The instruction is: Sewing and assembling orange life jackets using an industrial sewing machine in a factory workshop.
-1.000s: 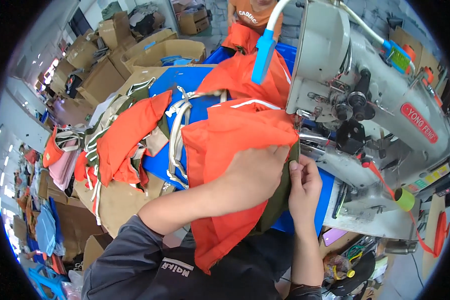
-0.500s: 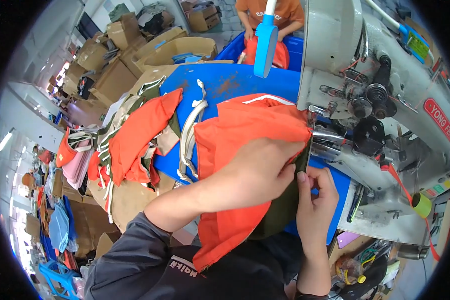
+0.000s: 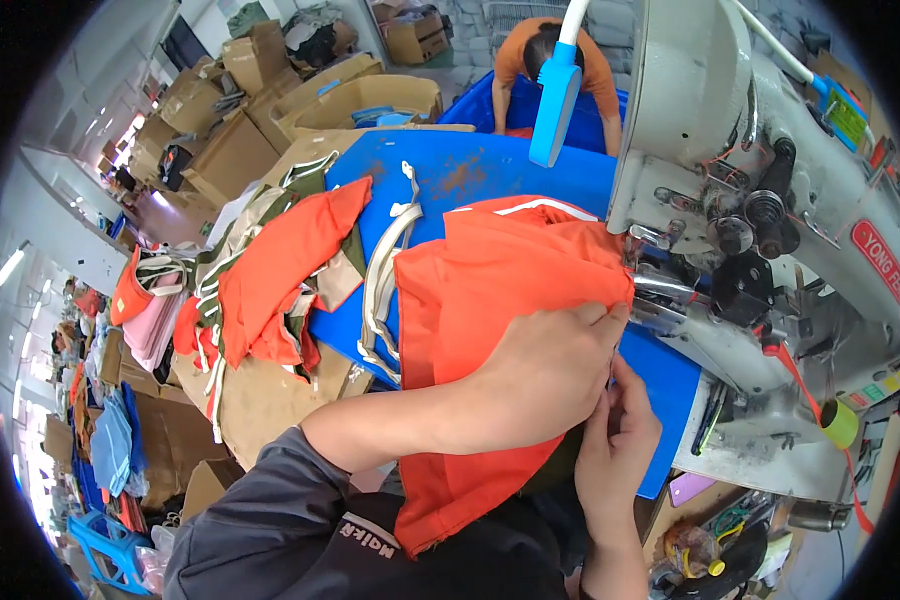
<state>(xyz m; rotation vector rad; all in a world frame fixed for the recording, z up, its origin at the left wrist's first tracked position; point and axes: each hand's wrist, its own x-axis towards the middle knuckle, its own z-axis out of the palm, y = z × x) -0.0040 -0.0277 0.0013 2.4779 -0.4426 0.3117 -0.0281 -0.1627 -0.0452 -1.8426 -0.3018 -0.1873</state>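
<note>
An orange fabric piece (image 3: 470,280) with white trim lies at the sewing machine's needle area (image 3: 630,260), with olive green fabric (image 3: 562,460) beneath it. My left hand (image 3: 560,370) is closed on the orange fabric at its right edge, just below the metal feed parts. Against that same edge, just lower down, my right hand (image 3: 615,430) has curled fingers and thumb pinching the cloth; its fingertips are partly hidden by my left hand. Pale loose straps (image 3: 380,310) lie on the blue table surface (image 3: 450,165) left of the fabric.
A pile of orange, olive and beige pieces (image 3: 280,260) sits on cardboard (image 3: 230,410) at left. A co-worker (image 3: 560,60) bends over a blue bin (image 3: 475,100) behind the table. A blue lamp (image 3: 555,110) hangs beside the machine head (image 3: 690,80). Cardboard boxes (image 3: 230,160) fill the back left.
The upper orange bundle has been pulled off the table into the bin by the co-worker, who now bends forward. My hands have shifted slightly lower in view and drawn closer together at the fabric edge.
</note>
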